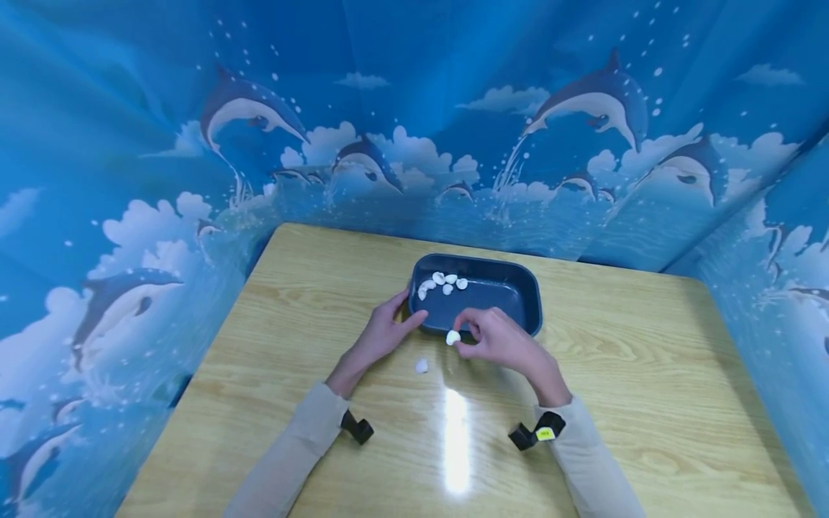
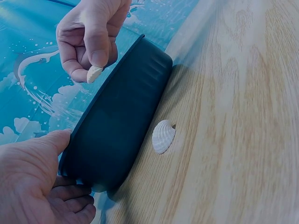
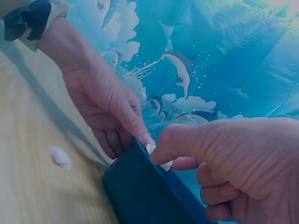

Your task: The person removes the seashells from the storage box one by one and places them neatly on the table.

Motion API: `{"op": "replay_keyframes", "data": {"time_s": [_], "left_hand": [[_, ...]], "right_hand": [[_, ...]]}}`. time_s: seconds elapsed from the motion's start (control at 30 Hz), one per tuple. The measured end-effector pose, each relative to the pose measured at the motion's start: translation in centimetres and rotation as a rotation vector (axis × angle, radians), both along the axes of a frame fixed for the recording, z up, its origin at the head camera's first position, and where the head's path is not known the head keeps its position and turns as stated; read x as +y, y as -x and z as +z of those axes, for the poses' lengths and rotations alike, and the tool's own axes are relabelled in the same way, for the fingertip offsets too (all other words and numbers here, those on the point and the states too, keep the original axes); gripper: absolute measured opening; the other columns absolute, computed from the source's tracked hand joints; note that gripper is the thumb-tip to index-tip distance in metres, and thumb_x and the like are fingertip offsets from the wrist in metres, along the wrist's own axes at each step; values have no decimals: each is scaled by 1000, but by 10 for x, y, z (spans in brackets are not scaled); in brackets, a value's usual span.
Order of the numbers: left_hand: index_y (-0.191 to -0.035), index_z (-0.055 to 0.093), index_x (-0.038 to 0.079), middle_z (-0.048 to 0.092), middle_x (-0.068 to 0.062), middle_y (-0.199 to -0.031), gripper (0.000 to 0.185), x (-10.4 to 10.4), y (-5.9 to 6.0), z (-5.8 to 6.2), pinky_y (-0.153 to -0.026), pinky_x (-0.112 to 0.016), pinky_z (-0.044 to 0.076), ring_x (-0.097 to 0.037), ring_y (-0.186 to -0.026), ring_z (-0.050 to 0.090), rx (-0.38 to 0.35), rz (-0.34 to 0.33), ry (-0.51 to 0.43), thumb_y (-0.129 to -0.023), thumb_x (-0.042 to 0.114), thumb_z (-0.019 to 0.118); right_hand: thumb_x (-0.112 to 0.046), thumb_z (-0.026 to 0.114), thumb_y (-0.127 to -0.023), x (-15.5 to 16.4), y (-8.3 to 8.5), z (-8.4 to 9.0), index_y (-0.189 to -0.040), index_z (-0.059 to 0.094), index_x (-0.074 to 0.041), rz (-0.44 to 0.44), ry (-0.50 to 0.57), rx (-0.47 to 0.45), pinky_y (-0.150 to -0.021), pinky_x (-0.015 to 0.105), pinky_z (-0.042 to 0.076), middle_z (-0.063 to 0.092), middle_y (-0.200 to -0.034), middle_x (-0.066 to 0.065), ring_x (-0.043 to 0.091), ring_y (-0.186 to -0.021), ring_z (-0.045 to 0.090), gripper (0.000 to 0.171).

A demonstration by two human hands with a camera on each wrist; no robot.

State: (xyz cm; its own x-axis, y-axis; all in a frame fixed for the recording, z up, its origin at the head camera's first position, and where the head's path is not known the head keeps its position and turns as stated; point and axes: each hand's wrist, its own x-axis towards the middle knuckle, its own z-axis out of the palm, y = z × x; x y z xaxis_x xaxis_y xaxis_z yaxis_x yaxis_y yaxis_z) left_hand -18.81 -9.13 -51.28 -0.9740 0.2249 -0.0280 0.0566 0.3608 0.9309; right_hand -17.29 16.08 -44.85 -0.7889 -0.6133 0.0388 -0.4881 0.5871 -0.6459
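Observation:
A dark blue tray point(image 1: 518, 288) sits mid-table with several white shells point(image 1: 442, 283) in its far left corner. My left hand point(image 1: 406, 318) grips the tray's near left corner, thumb point(image 2: 55, 138) on the rim and fingers curled against the wall. My right hand point(image 1: 458, 339) pinches a white shell point(image 1: 452, 337) between thumb and index finger just above the tray's near rim; the same shell point(image 2: 94, 73) shows in the left wrist view, and only an edge of it point(image 3: 150, 149) in the right wrist view. Another shell point(image 1: 422, 366) lies on the table in front of the tray.
The wooden table point(image 1: 648, 374) is walled on three sides by a blue dolphin-print curtain point(image 1: 414, 108). A bright light glare point(image 1: 456, 439) sits on the wood between my forearms. The loose shell point(image 2: 163, 136) lies close beside the tray wall point(image 2: 126, 126).

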Motion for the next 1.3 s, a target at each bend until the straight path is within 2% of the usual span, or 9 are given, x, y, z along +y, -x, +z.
{"op": "replay_keyframes", "data": {"time_s": [0.23, 0.53, 0.77, 0.93, 1.17, 1.3], "left_hand": [[-160, 40, 7, 41, -12, -164, 70, 0, 0, -1, -128, -47, 28, -28, -155, 33, 11, 1, 1, -103, 36, 68], [-160, 39, 7, 40, -14, -164, 68, -1, -1, -1, -128, -47, 27, -29, -155, 32, 17, -4, 0, -104, 32, 68], [-159, 41, 6, 41, -16, -163, 69, 0, 0, -2, -127, -47, 28, -30, -154, 34, 22, 8, -5, -103, 32, 69], [-159, 42, 7, 43, -15, -162, 70, -1, 1, -4, -127, -47, 28, -30, -153, 35, 21, 16, -3, -102, 35, 70], [-159, 41, 7, 43, -14, -163, 71, 0, 1, -3, -127, -47, 29, -29, -154, 35, 15, 12, 26, -102, 37, 69], [-160, 40, 7, 42, -14, -163, 71, 0, 1, -3, -127, -47, 29, -29, -154, 35, 7, 15, 25, -102, 38, 69]], "right_hand": [[-15, 80, -89, -1, -10, -2, -103, 73, -10, 5, 2, 26, -50, 19, 29, 43, -62, -11, 2, -53, 36, 16], [-16, 80, -89, -3, -23, -4, -102, 72, -13, 14, -40, 19, -49, 19, 28, 41, -61, -11, 1, -52, 35, 16], [-17, 81, -89, -10, -33, -13, -105, 73, -11, 63, -63, 3, -47, 19, 30, 43, -61, -13, -1, -52, 36, 19], [-18, 80, -88, -16, -35, -23, -104, 72, -13, 95, -80, 24, -48, 18, 30, 44, -62, -15, -3, -53, 36, 19], [-17, 79, -87, -20, -32, -35, -104, 72, -11, 103, -92, -18, -45, 19, 30, 47, -59, -14, -2, -50, 38, 20], [-17, 78, -86, -20, -29, -41, -105, 73, -11, 90, -102, -32, -47, 19, 34, 51, -62, -14, -2, -52, 42, 20]]}}
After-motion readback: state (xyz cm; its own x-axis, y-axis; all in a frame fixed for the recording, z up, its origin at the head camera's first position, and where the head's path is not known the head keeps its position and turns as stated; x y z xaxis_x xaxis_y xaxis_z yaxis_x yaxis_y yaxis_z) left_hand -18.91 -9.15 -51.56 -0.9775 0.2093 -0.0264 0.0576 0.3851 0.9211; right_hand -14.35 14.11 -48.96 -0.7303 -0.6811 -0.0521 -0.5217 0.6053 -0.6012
